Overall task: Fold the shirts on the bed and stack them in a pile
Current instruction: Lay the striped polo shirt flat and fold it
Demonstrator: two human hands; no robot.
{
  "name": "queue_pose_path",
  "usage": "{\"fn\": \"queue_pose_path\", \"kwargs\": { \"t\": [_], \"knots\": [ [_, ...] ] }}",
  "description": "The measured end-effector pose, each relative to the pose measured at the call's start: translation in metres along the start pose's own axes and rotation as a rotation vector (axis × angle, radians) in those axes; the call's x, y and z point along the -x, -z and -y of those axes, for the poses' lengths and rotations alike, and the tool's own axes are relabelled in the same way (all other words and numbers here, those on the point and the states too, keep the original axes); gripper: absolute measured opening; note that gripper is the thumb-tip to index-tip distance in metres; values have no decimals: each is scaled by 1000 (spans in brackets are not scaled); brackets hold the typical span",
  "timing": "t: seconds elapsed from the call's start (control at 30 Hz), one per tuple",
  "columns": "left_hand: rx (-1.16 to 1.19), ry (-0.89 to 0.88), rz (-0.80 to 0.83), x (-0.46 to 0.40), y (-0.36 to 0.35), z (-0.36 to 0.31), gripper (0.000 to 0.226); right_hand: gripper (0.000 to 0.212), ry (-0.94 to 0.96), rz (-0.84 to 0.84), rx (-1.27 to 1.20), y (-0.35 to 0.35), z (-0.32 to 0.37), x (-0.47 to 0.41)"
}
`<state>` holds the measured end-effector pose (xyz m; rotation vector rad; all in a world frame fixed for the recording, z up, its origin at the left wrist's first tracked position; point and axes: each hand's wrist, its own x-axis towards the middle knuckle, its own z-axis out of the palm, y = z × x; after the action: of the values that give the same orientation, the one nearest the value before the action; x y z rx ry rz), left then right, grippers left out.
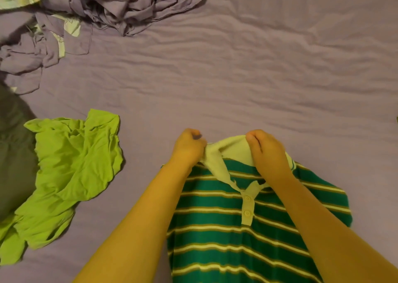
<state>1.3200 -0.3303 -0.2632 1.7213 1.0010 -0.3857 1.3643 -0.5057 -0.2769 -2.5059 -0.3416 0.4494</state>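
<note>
The left hand [189, 148] and right hand [267, 151] each pinch the striped polo shirt [237, 235] by its collar [228, 151] (front up); uneven tension risks a skewed fold.

Both forearms are bare, with no sleeves, on the left hand [189, 147] and right hand [267, 151].

matt knit striped polo [237, 239], wrinkled cloth sheet [258, 78]
</note>
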Motion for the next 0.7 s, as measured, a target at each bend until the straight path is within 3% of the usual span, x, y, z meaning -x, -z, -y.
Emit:
{"fn": "queue_pose_path", "kwargs": {
  "t": [0.13,0.23,0.3,0.37,0.43,0.5,0.57,0.7],
  "knots": [
    [-412,-16,33,-1,-2,6,41,26,-14,60,181,-4,6,-8],
    [-702,-255,-100,11,-5,9,43,30,-14,35,101,-8,6,-10],
    [-759,-500,-189,17,-7,13,37,32,-45,5,51,-4,0,-9],
    [-722,-676,-121,16,-10,16,27,34,-94,-1,47,6,-13,-3],
    [-714,-703,67,16,-9,14,29,36,-106,-15,33,16,-29,7],
    [-922,-825,197,17,-10,9,27,36,-57,-7,22,24,-43,19],
    [-1127,-935,230,16,-10,5,33,35,0,46,10,28,-53,26],
    [-1363,-906,168,11,-12,-6,34,28,81,194,41,28,-63,30]
  ]
}}
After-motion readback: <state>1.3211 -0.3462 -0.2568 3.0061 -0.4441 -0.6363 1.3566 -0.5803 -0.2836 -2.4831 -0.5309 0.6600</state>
